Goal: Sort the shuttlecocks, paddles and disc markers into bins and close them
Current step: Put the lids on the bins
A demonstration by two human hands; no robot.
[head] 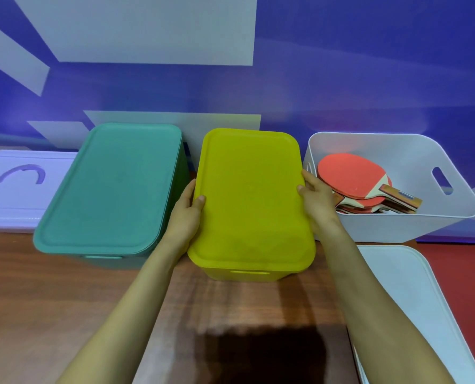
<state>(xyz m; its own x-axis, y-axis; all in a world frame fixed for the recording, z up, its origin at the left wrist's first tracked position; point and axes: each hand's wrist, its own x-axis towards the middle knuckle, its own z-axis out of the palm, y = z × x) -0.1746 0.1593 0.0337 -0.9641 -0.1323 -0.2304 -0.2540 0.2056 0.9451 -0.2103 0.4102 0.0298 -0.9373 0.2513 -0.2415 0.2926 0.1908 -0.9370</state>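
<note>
A yellow lid (251,200) lies on the yellow bin (244,274) in the middle. My left hand (188,214) grips the lid's left edge, thumb on top. My right hand (318,202) grips its right edge, thumb on top as well. To the left stands a green bin (111,260) with its green lid (114,187) on. At the right, an open white bin (397,225) holds several red paddles (352,176). A white lid (413,306) lies on the floor in front of the white bin. No shuttlecocks or disc markers are visible.
A pale lilac box (14,189) with a curved handle sits at the far left against the blue wall. The bins stand on a brown wooden floor (50,300); a red surface (461,273) begins at the right.
</note>
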